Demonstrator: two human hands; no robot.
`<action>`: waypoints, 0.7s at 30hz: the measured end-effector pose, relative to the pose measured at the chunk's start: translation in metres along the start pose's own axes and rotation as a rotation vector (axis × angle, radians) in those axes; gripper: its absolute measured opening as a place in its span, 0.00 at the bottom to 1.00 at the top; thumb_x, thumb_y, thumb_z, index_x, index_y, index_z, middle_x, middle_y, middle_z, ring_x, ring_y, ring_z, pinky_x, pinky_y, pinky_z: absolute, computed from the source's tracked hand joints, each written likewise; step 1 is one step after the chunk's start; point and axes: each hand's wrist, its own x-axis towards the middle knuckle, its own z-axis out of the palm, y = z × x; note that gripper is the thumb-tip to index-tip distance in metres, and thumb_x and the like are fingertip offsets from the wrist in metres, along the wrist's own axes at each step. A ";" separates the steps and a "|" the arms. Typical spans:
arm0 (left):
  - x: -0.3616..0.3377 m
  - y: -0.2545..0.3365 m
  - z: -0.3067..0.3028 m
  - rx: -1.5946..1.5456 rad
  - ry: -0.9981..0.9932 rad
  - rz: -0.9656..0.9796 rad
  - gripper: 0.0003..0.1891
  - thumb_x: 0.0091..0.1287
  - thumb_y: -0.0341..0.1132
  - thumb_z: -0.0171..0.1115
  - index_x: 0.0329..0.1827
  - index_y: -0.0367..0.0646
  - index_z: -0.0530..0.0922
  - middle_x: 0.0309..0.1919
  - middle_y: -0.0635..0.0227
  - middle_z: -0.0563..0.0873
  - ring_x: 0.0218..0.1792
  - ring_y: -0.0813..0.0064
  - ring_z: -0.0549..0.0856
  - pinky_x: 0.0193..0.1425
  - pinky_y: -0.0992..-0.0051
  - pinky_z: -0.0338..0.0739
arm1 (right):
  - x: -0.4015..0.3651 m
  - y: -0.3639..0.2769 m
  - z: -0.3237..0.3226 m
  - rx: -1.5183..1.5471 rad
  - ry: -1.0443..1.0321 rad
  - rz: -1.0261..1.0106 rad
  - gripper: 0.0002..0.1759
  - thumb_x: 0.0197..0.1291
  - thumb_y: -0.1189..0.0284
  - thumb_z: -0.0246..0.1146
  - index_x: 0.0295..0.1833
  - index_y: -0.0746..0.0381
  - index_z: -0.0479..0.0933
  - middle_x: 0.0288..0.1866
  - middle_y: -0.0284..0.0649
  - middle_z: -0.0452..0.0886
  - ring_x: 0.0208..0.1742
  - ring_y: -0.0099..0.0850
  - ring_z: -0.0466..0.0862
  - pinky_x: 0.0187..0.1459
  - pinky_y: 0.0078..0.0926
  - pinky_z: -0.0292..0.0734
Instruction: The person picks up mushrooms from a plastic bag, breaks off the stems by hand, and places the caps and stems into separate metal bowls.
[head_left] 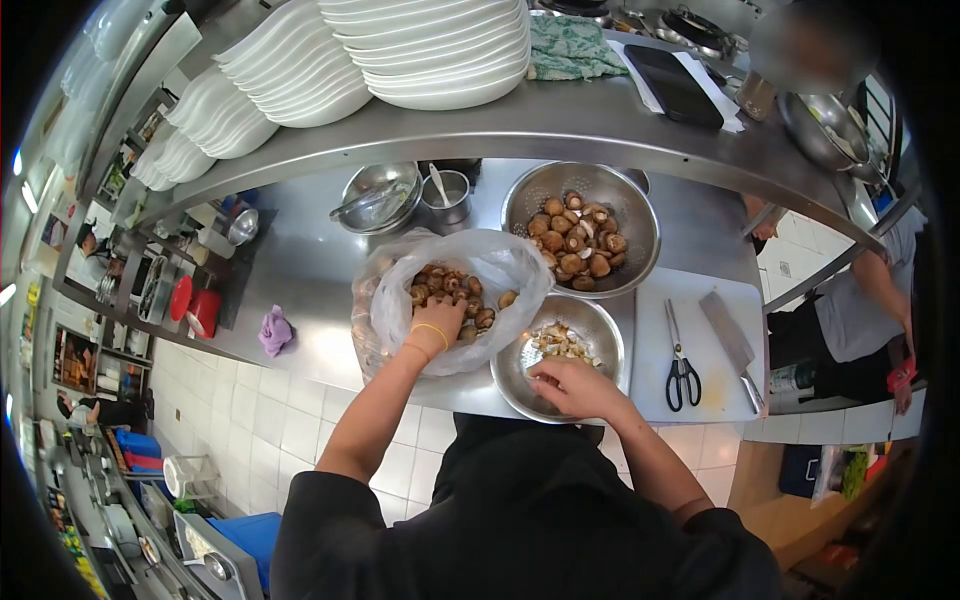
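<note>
My left hand (437, 322), with a yellow band at the wrist, reaches into a clear plastic bag (520, 268) of brown mushrooms (484, 318). Its fingers are bent and a little apart over the mushrooms, and the tips are partly hidden among them. Over the near metal bowl (508, 385), my right hand (568, 388) is curled with its fingers pressed together. What it holds, if anything, I cannot make out. Pale cut mushroom stems (562, 342) lie in that bowl. Behind it, a perforated metal colander (640, 215) holds several whole mushrooms (580, 238).
On the right, a white cutting board (655, 330) bears black-handled scissors (682, 375) and a cleaver (728, 335). Metal bowls (382, 195) and a small pot (446, 198) stand behind the bag. A purple cloth (276, 330) lies left. Stacked white plates (440, 60) fill the overhead shelf.
</note>
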 end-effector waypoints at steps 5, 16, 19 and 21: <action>0.007 -0.016 0.001 -0.079 -0.066 0.129 0.26 0.57 0.30 0.67 0.62 0.50 0.75 0.57 0.55 0.80 0.57 0.49 0.82 0.58 0.58 0.80 | 0.005 -0.002 -0.004 0.014 0.034 -0.038 0.14 0.67 0.65 0.62 0.46 0.67 0.79 0.38 0.49 0.84 0.41 0.47 0.85 0.45 0.40 0.78; -0.031 0.022 -0.062 -2.091 0.022 0.103 0.11 0.76 0.32 0.58 0.58 0.49 0.71 0.52 0.60 0.82 0.43 0.71 0.86 0.34 0.71 0.84 | 0.012 -0.029 -0.004 0.296 0.426 -0.061 0.19 0.66 0.67 0.66 0.58 0.65 0.75 0.37 0.43 0.84 0.33 0.34 0.83 0.37 0.30 0.78; -0.045 0.062 -0.066 -2.334 -0.076 0.108 0.14 0.75 0.31 0.58 0.60 0.51 0.69 0.51 0.60 0.82 0.42 0.69 0.86 0.36 0.71 0.85 | 0.016 -0.048 -0.017 0.318 0.452 -0.029 0.25 0.64 0.64 0.69 0.61 0.64 0.72 0.37 0.44 0.83 0.32 0.34 0.83 0.36 0.29 0.77; -0.052 0.087 -0.065 -2.336 -0.050 0.079 0.11 0.74 0.31 0.60 0.54 0.50 0.68 0.44 0.66 0.82 0.43 0.74 0.87 0.39 0.75 0.86 | 0.020 -0.051 -0.022 0.258 0.406 0.027 0.27 0.63 0.62 0.70 0.61 0.64 0.71 0.38 0.46 0.83 0.32 0.35 0.83 0.35 0.29 0.78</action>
